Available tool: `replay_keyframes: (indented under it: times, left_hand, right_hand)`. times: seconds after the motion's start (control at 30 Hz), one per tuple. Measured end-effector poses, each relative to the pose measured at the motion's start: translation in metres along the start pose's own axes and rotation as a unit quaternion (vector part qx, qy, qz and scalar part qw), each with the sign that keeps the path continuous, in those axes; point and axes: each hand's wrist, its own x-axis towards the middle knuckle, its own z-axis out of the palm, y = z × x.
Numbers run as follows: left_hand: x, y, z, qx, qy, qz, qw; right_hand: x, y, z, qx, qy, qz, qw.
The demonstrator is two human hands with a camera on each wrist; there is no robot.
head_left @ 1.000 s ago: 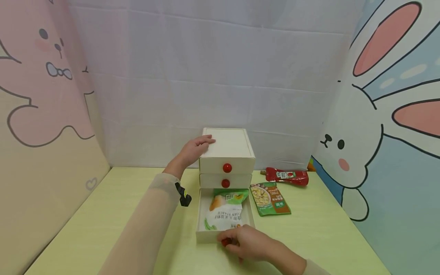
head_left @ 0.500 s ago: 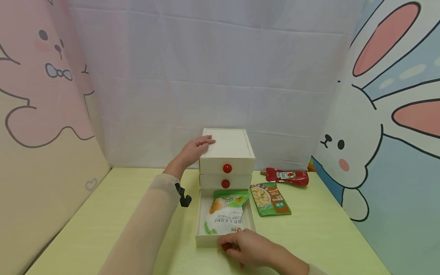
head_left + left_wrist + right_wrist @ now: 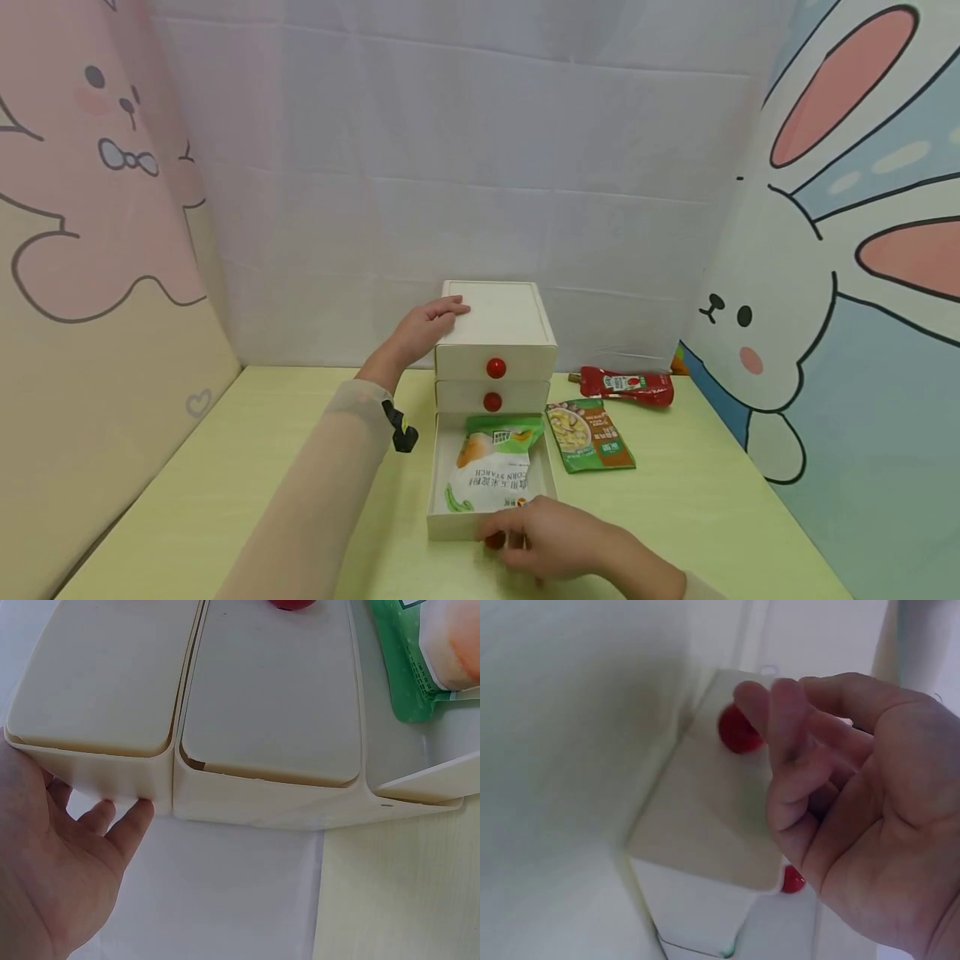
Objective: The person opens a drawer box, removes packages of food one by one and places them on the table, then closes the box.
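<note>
A white three-drawer cabinet (image 3: pixel 495 313) with red knobs stands on the table, its bottom drawer (image 3: pixel 453 527) pulled out. Inside the drawer lies a white and green corn starch bag (image 3: pixel 491 471). My left hand (image 3: pixel 422 329) rests on the cabinet's top left edge; in the left wrist view, its fingers (image 3: pixel 132 829) lie loosely against the side wall. At the drawer front, my right hand (image 3: pixel 558 537) is beside the bottom red knob (image 3: pixel 494 540). The right wrist view shows loosely bent fingers (image 3: pixel 787 727) overlapping one side of that knob, not wrapped round it.
To the right of the drawer lies a green and brown food packet (image 3: pixel 590 435). Behind it a red squeeze pouch (image 3: pixel 626 385) lies on its side near the white back curtain (image 3: pixel 465 167). Printed cartoon panels (image 3: pixel 862 375) flank the yellow-green table (image 3: pixel 675 517).
The bottom drawer has come slightly further toward me, then stopped. My right hand has loosened round the knob and shifted slightly right. The left hand stays put.
</note>
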Motion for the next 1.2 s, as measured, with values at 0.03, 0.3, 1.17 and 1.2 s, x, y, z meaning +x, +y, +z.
replay_keyframes:
  times: [0.03,0.3,1.17,1.2]
  left_hand:
    - [0.000,0.000,0.000,0.000,0.001,-0.001,1.0000]
    - [-0.001,0.001,0.000,-0.002,0.000,-0.002,1.0000]
    - [0.001,-0.002,-0.001,0.000,0.001,0.002,1.0000]
    - [0.001,-0.002,-0.001,0.001,0.000,0.003,1.0000]
  right_hand:
    - [-0.001,-0.001,-0.004,0.008,0.006,0.003,1.000]
    - [0.000,0.001,-0.031,-0.070,0.145,0.034,0.986]
    - [0.044,0.011,-0.030,-0.180,0.118,0.153,0.965]
    - [0.044,0.011,-0.030,-0.183,0.118,0.154,0.964]
